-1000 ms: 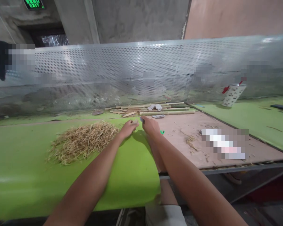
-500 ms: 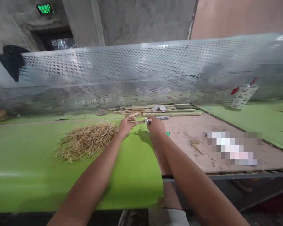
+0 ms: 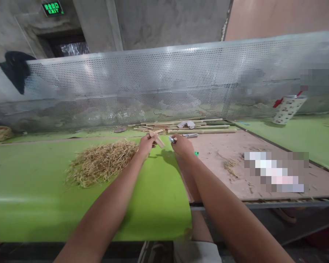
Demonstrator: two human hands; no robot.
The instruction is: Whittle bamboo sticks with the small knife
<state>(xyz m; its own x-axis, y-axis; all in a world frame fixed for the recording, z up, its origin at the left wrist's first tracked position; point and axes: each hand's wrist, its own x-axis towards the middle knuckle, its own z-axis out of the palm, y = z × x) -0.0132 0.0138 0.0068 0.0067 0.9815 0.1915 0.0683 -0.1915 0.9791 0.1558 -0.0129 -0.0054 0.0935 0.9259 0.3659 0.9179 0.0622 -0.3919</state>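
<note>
Between the fingers of my left hand is a flat, pale bamboo strip, tilted down to the right. My right hand is closed around a small knife, its short blade pointing left towards the strip. A gap shows between blade and strip. Both hands are above the green mat. A heap of thin, dry shavings lies beside my left forearm. Behind my hands, long bamboo sticks lie at the back, with a crumpled whitish cloth on them.
A perforated metal screen runs along the back. On the right stand a patterned cup and a pinkish board bearing scraps and a blurred object. A woven basket sits at the far left. The green mat's front edge hangs down.
The strip in my left hand has turned from nearly level to slanting, with its broad face showing. It has come apart from the knife blade. The view has shifted slightly.
</note>
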